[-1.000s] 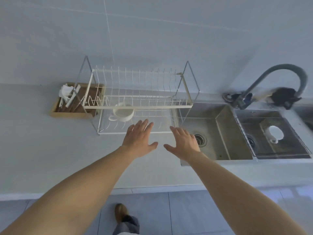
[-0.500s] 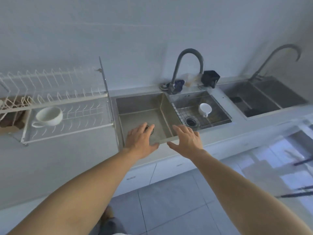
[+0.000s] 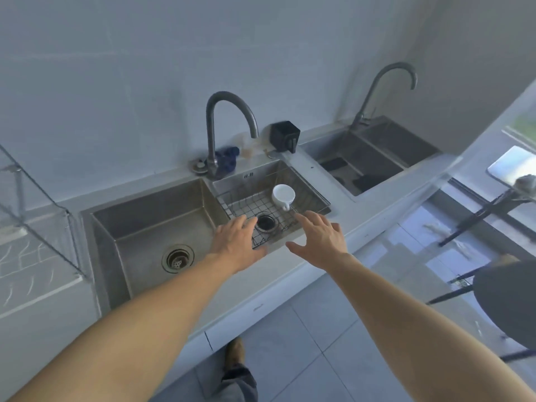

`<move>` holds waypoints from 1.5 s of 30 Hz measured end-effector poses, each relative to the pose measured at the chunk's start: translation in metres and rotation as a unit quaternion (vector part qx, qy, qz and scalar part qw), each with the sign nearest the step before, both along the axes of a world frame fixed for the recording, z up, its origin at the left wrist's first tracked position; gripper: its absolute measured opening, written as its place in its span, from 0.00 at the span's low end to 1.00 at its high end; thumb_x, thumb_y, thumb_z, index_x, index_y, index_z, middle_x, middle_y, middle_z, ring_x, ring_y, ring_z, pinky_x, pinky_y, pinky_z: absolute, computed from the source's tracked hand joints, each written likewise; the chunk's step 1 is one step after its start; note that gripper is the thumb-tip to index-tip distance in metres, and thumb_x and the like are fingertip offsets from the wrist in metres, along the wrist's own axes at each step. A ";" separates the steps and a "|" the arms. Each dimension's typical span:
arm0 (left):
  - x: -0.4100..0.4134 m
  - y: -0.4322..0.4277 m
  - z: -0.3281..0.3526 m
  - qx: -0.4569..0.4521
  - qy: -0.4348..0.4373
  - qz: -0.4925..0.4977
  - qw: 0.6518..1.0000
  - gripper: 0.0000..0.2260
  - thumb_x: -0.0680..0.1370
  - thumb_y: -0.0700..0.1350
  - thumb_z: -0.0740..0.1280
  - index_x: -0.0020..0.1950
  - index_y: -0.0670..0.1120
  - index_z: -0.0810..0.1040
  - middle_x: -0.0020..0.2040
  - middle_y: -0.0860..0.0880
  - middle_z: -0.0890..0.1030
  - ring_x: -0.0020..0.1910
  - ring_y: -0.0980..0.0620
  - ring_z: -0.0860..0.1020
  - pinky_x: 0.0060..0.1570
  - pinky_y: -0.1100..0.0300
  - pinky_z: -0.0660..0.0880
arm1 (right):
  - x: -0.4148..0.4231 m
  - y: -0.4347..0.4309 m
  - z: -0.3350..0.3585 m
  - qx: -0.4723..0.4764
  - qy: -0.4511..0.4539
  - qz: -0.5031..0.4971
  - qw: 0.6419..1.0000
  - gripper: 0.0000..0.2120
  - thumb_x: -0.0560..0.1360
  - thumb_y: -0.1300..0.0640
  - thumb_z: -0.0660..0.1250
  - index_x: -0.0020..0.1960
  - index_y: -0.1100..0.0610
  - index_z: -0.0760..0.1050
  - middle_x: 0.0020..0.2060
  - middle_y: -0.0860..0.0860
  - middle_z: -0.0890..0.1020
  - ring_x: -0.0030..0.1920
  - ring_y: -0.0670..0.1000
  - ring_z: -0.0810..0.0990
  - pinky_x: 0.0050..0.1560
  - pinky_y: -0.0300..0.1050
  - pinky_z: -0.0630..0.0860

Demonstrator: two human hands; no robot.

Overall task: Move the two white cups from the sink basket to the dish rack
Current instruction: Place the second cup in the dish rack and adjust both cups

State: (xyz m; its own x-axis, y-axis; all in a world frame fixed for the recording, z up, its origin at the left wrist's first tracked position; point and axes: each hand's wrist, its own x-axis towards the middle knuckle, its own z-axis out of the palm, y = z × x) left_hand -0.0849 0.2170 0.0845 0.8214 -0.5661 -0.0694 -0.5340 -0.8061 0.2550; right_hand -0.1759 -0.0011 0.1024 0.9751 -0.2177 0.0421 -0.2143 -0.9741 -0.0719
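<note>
Both hands hang palm-down over the near edge of the sink, each grip spread with the fingers fanned and nothing held. The left hand sits over the near-left corner of the wire sink basket; the right hand is over the near-right corner, its fingertips nearest the white cup. That cup lies on its side on the basket's grid just beyond the right grip, handle pointing back toward the fingers, apart from them. Between the two grips and slightly beyond shows the dark drain under the mesh. Left of the left grip is the larger empty basin. Far out to the left, on the worktop, stands the dish rack, only partly in view and blurred. A gooseneck tap rises beyond the basket.
</note>
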 end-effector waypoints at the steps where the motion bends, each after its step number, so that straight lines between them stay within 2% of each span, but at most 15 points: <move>1: 0.014 -0.016 -0.002 -0.001 0.005 -0.006 1.000 0.42 0.73 0.73 0.56 0.82 0.51 0.58 0.82 0.46 0.61 0.79 0.45 0.62 0.75 0.41 0.61 | 0.013 -0.015 -0.002 0.001 0.005 -0.011 1.000 0.39 0.70 0.28 0.60 0.76 0.43 0.58 0.74 0.46 0.66 0.74 0.52 0.62 0.68 0.56 0.62; 6: 0.081 -0.072 -0.012 -0.004 0.020 -0.021 1.000 0.40 0.73 0.71 0.60 0.78 0.48 0.62 0.77 0.48 0.68 0.75 0.46 0.68 0.72 0.43 0.66 | 0.076 -0.071 -0.006 0.004 0.037 -0.030 0.999 0.40 0.70 0.29 0.62 0.77 0.44 0.58 0.74 0.46 0.66 0.73 0.52 0.63 0.69 0.56 0.61; 18: 0.179 -0.141 -0.037 0.005 0.037 -0.006 0.999 0.40 0.73 0.70 0.62 0.77 0.47 0.63 0.77 0.46 0.69 0.76 0.45 0.68 0.72 0.43 0.66 | 0.184 -0.143 -0.027 0.007 0.081 0.012 0.997 0.40 0.68 0.31 0.63 0.75 0.46 0.61 0.73 0.47 0.69 0.72 0.52 0.65 0.68 0.56 0.62; 22: 0.189 -0.160 -0.052 0.020 0.048 0.023 0.998 0.41 0.72 0.71 0.63 0.77 0.47 0.63 0.77 0.46 0.69 0.75 0.44 0.69 0.71 0.42 0.66 | 0.213 -0.167 -0.041 0.010 0.096 0.059 0.994 0.38 0.68 0.31 0.65 0.73 0.46 0.62 0.70 0.46 0.71 0.70 0.52 0.67 0.67 0.56 0.63; 26: 0.194 -0.186 -0.070 0.021 0.058 0.073 0.995 0.40 0.72 0.69 0.65 0.76 0.47 0.65 0.74 0.46 0.71 0.73 0.44 0.71 0.71 0.44 0.67 | 0.247 -0.199 -0.057 0.010 0.112 0.130 0.985 0.39 0.67 0.30 0.68 0.72 0.47 0.64 0.68 0.47 0.73 0.68 0.53 0.70 0.66 0.57 0.65; 32: 0.184 -0.226 -0.087 0.010 0.099 0.188 0.977 0.39 0.72 0.67 0.69 0.76 0.47 0.65 0.71 0.47 0.75 0.68 0.45 0.75 0.68 0.45 0.71 | 0.291 -0.237 -0.079 0.002 0.157 0.231 0.960 0.41 0.66 0.31 0.71 0.71 0.50 0.64 0.66 0.49 0.74 0.65 0.54 0.73 0.65 0.55 0.65; 36: 0.179 -0.241 -0.095 -0.014 0.112 0.245 0.963 0.36 0.72 0.64 0.71 0.74 0.47 0.67 0.67 0.49 0.77 0.63 0.47 0.78 0.61 0.48 0.77 | 0.307 -0.248 -0.095 -0.012 0.182 0.282 0.942 0.39 0.66 0.31 0.70 0.69 0.51 0.66 0.63 0.49 0.75 0.61 0.53 0.74 0.64 0.53 0.67; 38: 0.179 -0.246 -0.100 -0.023 0.119 0.253 0.960 0.35 0.72 0.62 0.72 0.73 0.47 0.68 0.66 0.49 0.78 0.62 0.47 0.78 0.60 0.50 0.77 | 0.313 -0.250 -0.104 -0.009 0.189 0.299 0.935 0.38 0.66 0.30 0.69 0.67 0.51 0.67 0.60 0.49 0.76 0.59 0.52 0.75 0.63 0.52 0.67; 42: 0.188 -0.248 -0.111 -0.022 0.148 0.243 0.958 0.35 0.71 0.56 0.74 0.74 0.46 0.68 0.68 0.48 0.77 0.64 0.47 0.77 0.64 0.49 0.76 | 0.321 -0.249 -0.121 0.005 0.200 0.312 0.929 0.39 0.65 0.32 0.70 0.69 0.51 0.67 0.60 0.49 0.76 0.60 0.52 0.74 0.63 0.52 0.67; 45: 0.201 -0.247 -0.119 -0.031 0.173 0.224 0.959 0.35 0.69 0.50 0.77 0.74 0.46 0.69 0.68 0.48 0.77 0.64 0.47 0.76 0.63 0.49 0.76 | 0.327 -0.245 -0.132 0.020 0.198 0.308 0.930 0.39 0.64 0.32 0.71 0.68 0.50 0.68 0.59 0.49 0.76 0.59 0.52 0.75 0.63 0.51 0.66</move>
State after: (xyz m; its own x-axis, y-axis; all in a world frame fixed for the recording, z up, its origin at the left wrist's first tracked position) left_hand 0.1157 -0.0296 -0.0343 0.9170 -0.1735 -0.3591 -0.0127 -0.9126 0.4086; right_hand 0.1510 -0.2465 -0.0294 0.8526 0.3947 -0.3424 0.3668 -0.9188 -0.1458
